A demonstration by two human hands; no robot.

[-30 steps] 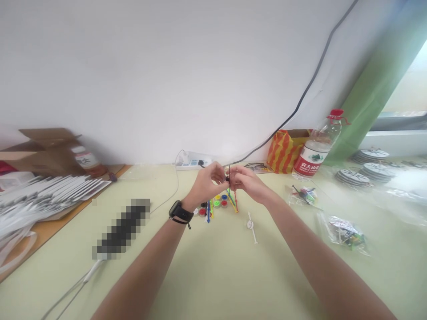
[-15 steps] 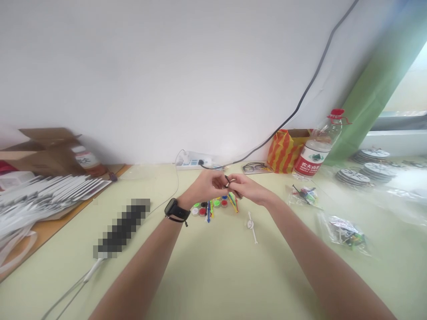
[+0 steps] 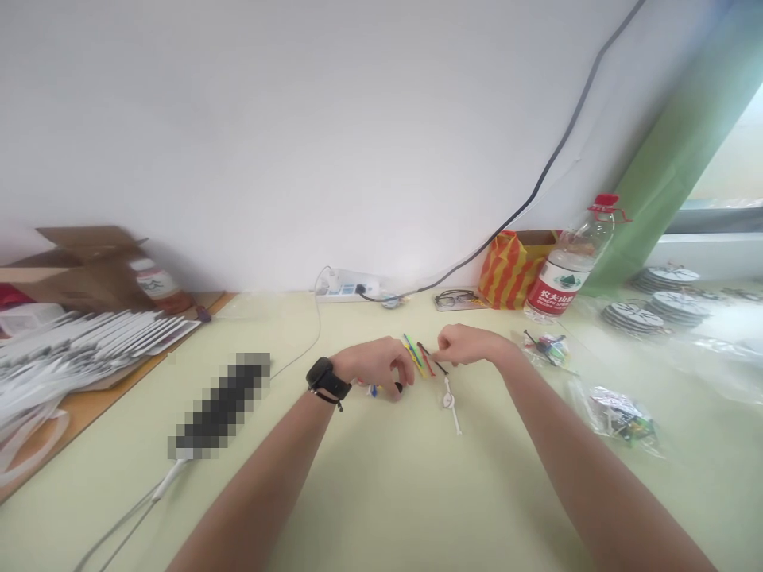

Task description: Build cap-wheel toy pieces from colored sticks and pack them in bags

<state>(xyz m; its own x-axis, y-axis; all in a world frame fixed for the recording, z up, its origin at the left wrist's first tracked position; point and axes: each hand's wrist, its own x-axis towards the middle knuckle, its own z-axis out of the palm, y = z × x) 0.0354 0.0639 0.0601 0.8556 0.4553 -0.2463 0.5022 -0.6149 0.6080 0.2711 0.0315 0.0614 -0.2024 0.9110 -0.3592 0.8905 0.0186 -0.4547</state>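
Observation:
My left hand [image 3: 381,365], with a black watch on its wrist, is closed low over the table, its fingertips pinching a small black round disc [image 3: 398,388]. Under that hand, small coloured pieces [image 3: 373,391] are mostly hidden. My right hand [image 3: 466,345] is curled, its fingertips at the middle of a thin black arrow-like stick [image 3: 440,368]. Left of this stick lie thin blue, green, yellow and red sticks [image 3: 424,365], side by side. A white stick with a round disc at its middle [image 3: 449,401] lies just below the black one.
Bagged small parts [image 3: 545,347] and another clear bag [image 3: 623,417] lie at right, near stacked round discs [image 3: 632,318]. A large water bottle [image 3: 557,278] stands beside a striped bag [image 3: 506,270]. A power strip [image 3: 349,290] sits by the wall; flat white packets [image 3: 119,342] are at left.
My hands were together, handling a black piece. They have parted: the left moved down with the black disc, the right moved right and down with the black stick.

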